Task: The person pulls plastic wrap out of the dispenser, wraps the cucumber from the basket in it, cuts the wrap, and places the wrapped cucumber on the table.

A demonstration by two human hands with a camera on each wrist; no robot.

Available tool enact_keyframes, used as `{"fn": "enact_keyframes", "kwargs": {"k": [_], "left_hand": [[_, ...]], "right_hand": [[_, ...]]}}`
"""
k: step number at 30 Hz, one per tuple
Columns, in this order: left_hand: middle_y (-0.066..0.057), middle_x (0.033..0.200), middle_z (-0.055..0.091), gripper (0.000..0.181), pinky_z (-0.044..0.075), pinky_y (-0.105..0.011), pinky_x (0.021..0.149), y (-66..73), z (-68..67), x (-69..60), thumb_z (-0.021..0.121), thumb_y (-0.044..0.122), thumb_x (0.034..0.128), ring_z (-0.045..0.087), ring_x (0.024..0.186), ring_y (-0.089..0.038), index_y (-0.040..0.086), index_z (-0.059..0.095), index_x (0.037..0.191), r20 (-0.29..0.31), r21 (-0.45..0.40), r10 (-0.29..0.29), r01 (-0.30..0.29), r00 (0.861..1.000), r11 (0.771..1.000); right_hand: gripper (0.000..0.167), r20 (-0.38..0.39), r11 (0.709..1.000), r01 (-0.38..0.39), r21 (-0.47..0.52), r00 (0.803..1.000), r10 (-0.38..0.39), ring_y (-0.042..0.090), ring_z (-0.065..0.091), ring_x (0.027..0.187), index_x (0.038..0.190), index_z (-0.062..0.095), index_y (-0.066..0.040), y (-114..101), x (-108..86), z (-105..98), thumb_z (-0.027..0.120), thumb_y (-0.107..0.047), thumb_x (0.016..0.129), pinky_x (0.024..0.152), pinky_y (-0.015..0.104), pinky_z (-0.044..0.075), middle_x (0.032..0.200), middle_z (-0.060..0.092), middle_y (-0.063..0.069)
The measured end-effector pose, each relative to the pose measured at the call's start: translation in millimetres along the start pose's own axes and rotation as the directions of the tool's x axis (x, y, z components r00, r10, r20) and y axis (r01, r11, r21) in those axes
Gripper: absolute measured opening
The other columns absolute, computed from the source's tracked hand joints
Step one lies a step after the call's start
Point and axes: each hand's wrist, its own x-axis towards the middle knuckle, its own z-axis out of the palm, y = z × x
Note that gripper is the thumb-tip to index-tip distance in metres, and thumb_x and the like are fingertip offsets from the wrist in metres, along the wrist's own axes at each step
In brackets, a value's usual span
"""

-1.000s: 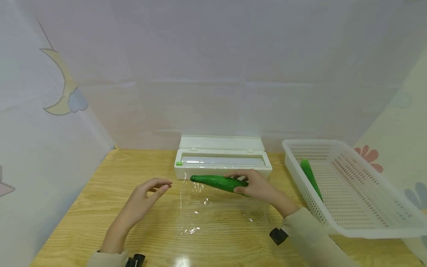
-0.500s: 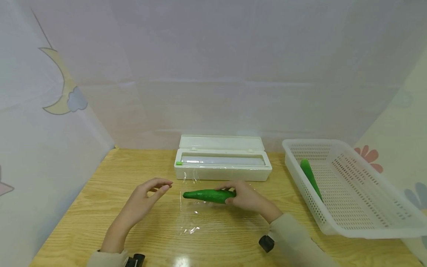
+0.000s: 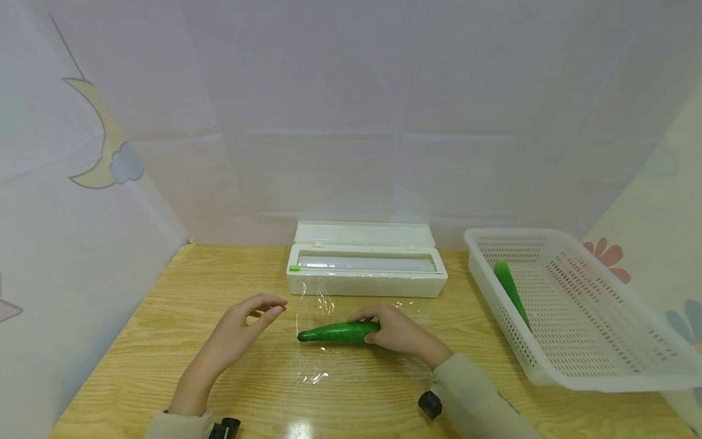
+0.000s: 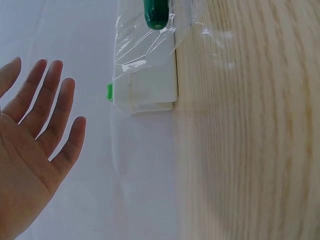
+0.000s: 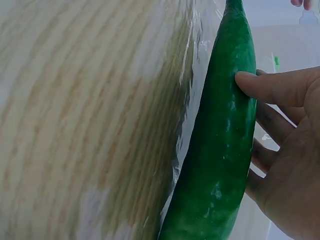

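Note:
My right hand (image 3: pixel 397 331) grips a green cucumber (image 3: pixel 334 333) near its right end, thumb on the near side and fingers on the far side. The cucumber lies roughly sideways on or just over a sheet of clear plastic wrap (image 3: pixel 315 378); in the right wrist view the wrap (image 5: pixel 187 110) shows close beside it. The wrap runs from a white dispenser box (image 3: pixel 367 285), whose lid stands raised. To the left of the cucumber's tip hovers my left hand (image 3: pixel 241 326), holding nothing, its fingers relaxed and apart in the left wrist view.
A white perforated basket (image 3: pixel 581 381) stands at the right with another long green vegetable (image 3: pixel 511 292) inside. On the box's left end sits a green slider (image 3: pixel 295 268). Fabric-like walls rise behind and beside the wooden table (image 3: pixel 219 280).
The right hand has brought the cucumber down and toward me, slightly left, over the wrap, and it now lies more level. The left hand has hardly moved.

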Motion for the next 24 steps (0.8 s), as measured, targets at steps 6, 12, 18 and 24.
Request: {"fn": "enact_keyframes", "kwargs": {"k": [6,12,18,24], "left_hand": [[0.010,0.112,0.068,0.028,0.047,-0.052,0.093,0.5,2.1,-0.6,0.055,0.036,0.1025,0.060,0.106,-0.018,0.020,0.068,0.121,0.016,-0.004,-0.025,0.026,1.000,1.000],[0.010,0.113,0.068,0.028,0.047,-0.053,0.094,0.1,3.6,-0.1,0.056,0.039,0.1015,0.060,0.107,-0.018,0.022,0.068,0.120,0.023,0.003,-0.032,0.032,0.999,0.999],[0.009,0.116,0.067,0.031,0.040,-0.058,0.102,-2.6,8.4,0.9,0.061,0.043,0.0973,0.056,0.120,-0.025,0.021,0.069,0.118,0.087,0.023,-0.065,0.063,0.994,0.998],[0.011,0.110,0.068,0.025,0.036,-0.062,0.104,-6.3,16.1,1.9,0.069,0.035,0.0935,0.058,0.116,-0.024,0.019,0.071,0.113,0.169,0.024,-0.093,0.090,0.981,0.996]], "right_hand": [[0.040,-0.001,1.000,0.004,-0.017,1.000,-0.004,0.030,0.058,0.116,0.120,0.070,-0.007,2.4,0.7,2.3,0.071,0.009,0.084,0.096,0.050,0.048,0.123,0.067,0.010],[0.039,-0.002,1.000,0.005,-0.016,1.000,-0.005,0.030,0.059,0.115,0.121,0.070,-0.008,6.2,0.4,4.0,0.071,0.007,0.085,0.095,0.051,0.048,0.122,0.067,0.009],[0.039,-0.017,1.000,-0.001,0.007,1.000,0.001,0.030,0.058,0.117,0.124,0.069,-0.010,15.9,-2.5,3.1,0.072,0.001,0.087,0.098,0.051,0.047,0.123,0.067,0.007],[0.037,-0.078,1.000,-0.021,-0.007,0.997,0.021,0.033,0.057,0.119,0.125,0.068,-0.011,22.2,-16.1,-3.5,0.074,-0.006,0.088,0.098,0.053,0.047,0.126,0.066,0.008]]}}
